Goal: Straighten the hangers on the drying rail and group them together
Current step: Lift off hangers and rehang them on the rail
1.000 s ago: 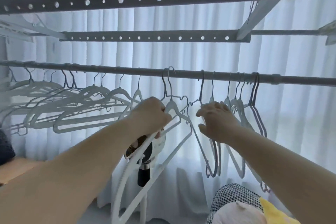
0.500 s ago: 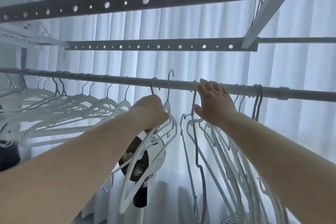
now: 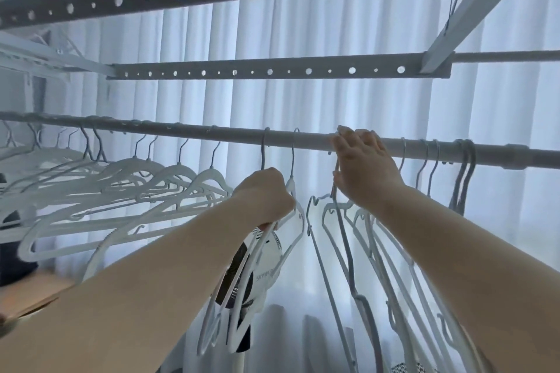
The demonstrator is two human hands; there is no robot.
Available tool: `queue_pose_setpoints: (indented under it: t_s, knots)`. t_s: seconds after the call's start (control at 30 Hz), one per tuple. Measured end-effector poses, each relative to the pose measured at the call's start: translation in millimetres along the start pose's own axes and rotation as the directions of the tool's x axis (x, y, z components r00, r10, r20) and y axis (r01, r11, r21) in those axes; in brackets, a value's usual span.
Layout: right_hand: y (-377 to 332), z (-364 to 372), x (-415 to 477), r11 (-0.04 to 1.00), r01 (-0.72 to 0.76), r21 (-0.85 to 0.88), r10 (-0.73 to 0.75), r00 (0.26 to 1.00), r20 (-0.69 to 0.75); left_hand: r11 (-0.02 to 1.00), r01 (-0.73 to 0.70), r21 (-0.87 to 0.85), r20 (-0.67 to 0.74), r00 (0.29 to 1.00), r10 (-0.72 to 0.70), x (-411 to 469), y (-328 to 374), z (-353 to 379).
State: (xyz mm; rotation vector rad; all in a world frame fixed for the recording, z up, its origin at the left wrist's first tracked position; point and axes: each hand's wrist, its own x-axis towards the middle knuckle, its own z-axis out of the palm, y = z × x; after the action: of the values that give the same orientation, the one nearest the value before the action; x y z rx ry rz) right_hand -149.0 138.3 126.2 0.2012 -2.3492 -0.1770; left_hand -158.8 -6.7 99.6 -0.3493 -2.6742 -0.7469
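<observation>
Two white hangers [image 3: 291,221] in closed left grip [image 3: 263,195]. Right hand [image 3: 362,169] fingers open on rail [image 3: 212,134], 1 o'clock. White curtain [image 3: 333,106] behind.

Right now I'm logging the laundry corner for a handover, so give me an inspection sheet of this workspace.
Surface: grey metal drying rail, horizontal.
Job's things: white plastic hangers splayed at left; a closer-packed bunch at right.
Clutter: white-and-black standing fan behind the hangers.
Hands: left hand closed on two hangers' necks; right hand fingers on the rail.
Cables: nothing seen.
Surroundings: white pleated curtain; two perforated grey bars overhead.
</observation>
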Motion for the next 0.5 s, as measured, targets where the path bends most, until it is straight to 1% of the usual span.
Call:
queue_pose_setpoints:
  t_s: [0.33, 0.4, 0.5]
  knots:
    - [-3, -3, -4, 1.000, -0.005, -0.019, 0.005, 1.000, 0.011, 0.999, -0.035, -0.002, -0.002, 0.999, 0.035, -7, -7, 3]
    - [-4, -6, -4, 1.000, 0.000, -0.015, 0.000, 1.000, 0.004, 0.999, -0.054, -0.003, -0.045, 0.998, 0.054, -13, -8, 0]
    - [-5, -11, -5, 1.000, -0.013, 0.010, 0.013, 1.000, 0.008, 0.996, -0.086, -0.038, -0.153, 0.985, 0.079, -28, -17, -9]
